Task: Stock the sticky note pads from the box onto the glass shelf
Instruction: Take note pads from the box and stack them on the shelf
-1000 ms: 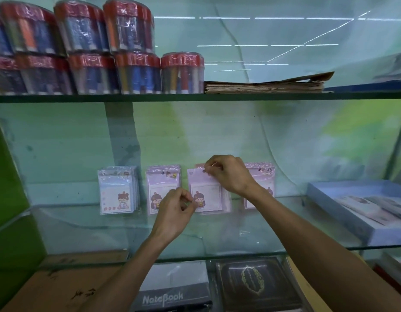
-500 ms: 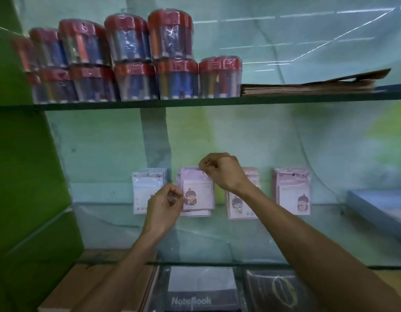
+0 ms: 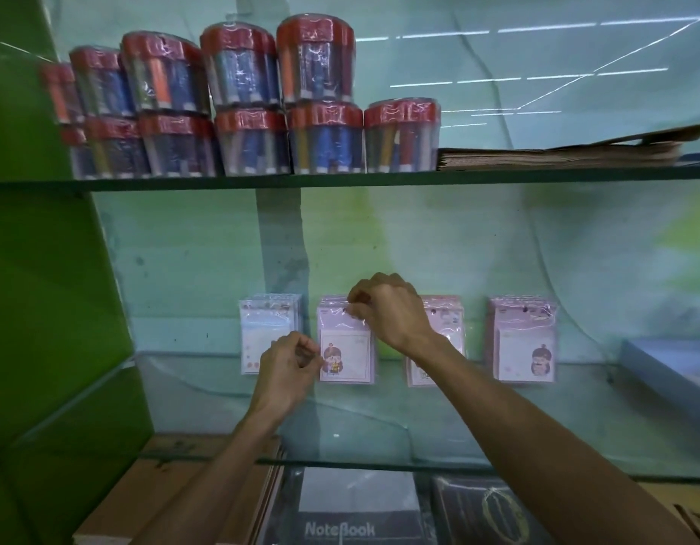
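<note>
Both hands are pinching the pink sticky note pad (image 3: 346, 348): right hand (image 3: 391, 312) fingers at its twelve o'clock edge, left hand (image 3: 287, 371) fingers at eight o'clock; squaring it upright against the wall on the glass shelf (image 3: 497, 426) is what counts.

Bare shelf (image 3: 576, 418) before pads (image 3: 523, 340)

— Any print you can make out from your end?

— I read just one word: "NoteBook", in pale letters on the dark notebook cover (image 3: 340, 529) under the glass shelf (image 3: 497, 426). Print on the sticky note pads (image 3: 346, 342) is too small for me.
</note>
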A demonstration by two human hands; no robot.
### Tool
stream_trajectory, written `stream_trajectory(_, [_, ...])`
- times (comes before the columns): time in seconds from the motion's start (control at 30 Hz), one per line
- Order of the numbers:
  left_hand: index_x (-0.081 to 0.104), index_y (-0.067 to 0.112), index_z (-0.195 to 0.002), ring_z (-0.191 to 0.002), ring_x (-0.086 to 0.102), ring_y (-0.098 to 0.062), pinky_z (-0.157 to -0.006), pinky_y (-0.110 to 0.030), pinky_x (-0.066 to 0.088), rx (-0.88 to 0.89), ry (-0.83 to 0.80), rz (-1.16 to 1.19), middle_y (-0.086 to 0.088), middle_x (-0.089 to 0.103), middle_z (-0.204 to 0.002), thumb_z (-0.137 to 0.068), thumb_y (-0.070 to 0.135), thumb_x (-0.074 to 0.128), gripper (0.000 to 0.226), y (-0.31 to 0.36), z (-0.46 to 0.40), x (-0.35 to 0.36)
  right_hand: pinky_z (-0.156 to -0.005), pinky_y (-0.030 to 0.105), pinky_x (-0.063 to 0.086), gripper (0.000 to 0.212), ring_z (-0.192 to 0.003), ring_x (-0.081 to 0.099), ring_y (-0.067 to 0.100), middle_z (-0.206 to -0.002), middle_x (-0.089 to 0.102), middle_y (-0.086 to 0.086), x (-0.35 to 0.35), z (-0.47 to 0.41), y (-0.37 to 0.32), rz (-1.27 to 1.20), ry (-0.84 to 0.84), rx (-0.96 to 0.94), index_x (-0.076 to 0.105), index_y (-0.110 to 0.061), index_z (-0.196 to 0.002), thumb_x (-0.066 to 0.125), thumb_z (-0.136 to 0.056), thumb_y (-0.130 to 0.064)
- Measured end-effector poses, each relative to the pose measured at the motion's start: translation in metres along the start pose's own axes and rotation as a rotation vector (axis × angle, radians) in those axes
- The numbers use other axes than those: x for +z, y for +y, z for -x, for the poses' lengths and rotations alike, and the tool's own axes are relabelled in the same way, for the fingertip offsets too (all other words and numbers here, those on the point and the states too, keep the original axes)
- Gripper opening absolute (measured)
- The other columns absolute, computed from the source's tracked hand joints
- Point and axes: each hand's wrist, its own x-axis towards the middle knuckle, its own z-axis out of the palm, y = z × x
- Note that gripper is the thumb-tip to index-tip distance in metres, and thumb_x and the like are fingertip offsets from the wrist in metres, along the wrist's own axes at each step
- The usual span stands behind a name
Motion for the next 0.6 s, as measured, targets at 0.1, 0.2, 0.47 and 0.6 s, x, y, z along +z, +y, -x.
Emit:
stream_trajectory(0.1, [0.062, 0.016, -0.085, -0.062, 0.057, -0.001, -0.062, -0.014, 0.049, 0.038, 0.041, 0.011, 0.001, 0.061, -0.084, -0.083, 0.012, 0.075, 0.013, 0.004, 0.0, 0.0, -0.089, 0.036, 0.044, 0.021, -0.099, 0.054, 0.023, -0.101, 0.067, 0.001, -0.01, 0.0, 0.006, -0.062, 0.028, 0.008, 0.069, -0.025, -0.104, 0.066, -0.086, -0.036])
stream_trajectory(0.2, [0.062, 0.018, -0.083, -0.06, 0.057, -0.005, -0.057, -0.015, 0.045, 0.129, 0.103, 0.101, -0.002, 0.06, -0.079, -0.085, 0.008, 0.071, 0.013, 0.018, 0.002, 0.005, -0.085, 0.033, 0.047, 0.014, -0.09, 0.056, 0.016, -0.096, 0.069, -0.004, -0.029, 0.007, 0.019, -0.134, 0.063, -0.004, 0.07, -0.025, -0.099, 0.063, -0.088, -0.032])
stream_trajectory(0.47, [0.062, 0.017, -0.086, -0.073, 0.058, -0.026, -0.065, -0.025, 0.049, 0.267, -0.037, 0.389, -0.002, 0.065, -0.082, -0.089, 0.006, 0.065, 0.012, 0.081, 0.009, 0.064, -0.066, 0.004, 0.039, 0.008, -0.076, 0.06, 0.002, -0.082, 0.07, -0.011, -0.103, 0.079, 0.078, -0.3, 0.173, 0.135, 0.073, -0.018, -0.092, 0.065, -0.089, -0.019])
stream_trajectory(0.6, [0.061, 0.021, -0.085, -0.068, 0.055, -0.025, -0.064, -0.037, 0.051, 0.271, -0.161, 0.537, 0.003, 0.063, -0.08, -0.089, 0.005, 0.065, 0.017, 0.121, 0.012, 0.114, -0.064, 0.002, 0.037, 0.008, -0.075, 0.059, -0.006, -0.079, 0.07, -0.009, -0.138, 0.121, 0.123, -0.23, 0.2, 0.238, 0.073, -0.019, -0.093, 0.067, -0.088, -0.018])
